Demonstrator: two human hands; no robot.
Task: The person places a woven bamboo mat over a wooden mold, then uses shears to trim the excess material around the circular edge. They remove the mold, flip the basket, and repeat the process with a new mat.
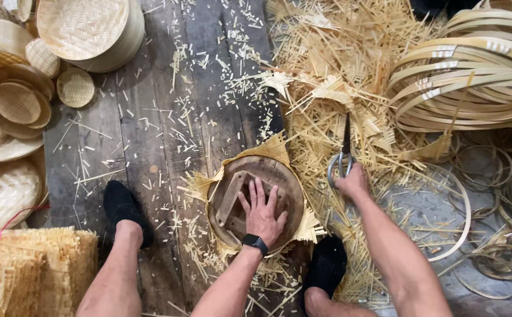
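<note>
Plank floor — right hand [353, 182] grips scissors [343, 154], blades pointing away; left hand [262, 212] flat.

Dark brown round board [268, 182] over a pale yellow woven mat [276, 148]; black-bladed, grey-handled scissors [344, 154]; black watch [255, 242]; grey-brown floor [150, 147]; pale straw-coloured hoops [473, 88].

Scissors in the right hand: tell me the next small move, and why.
Probably bring the scissors back to the rim of the round wooden form. The left hand presses it flat on a woven mat whose frayed corners stick out past the edge, while the right hand holds the shut blades off to the side.
</note>
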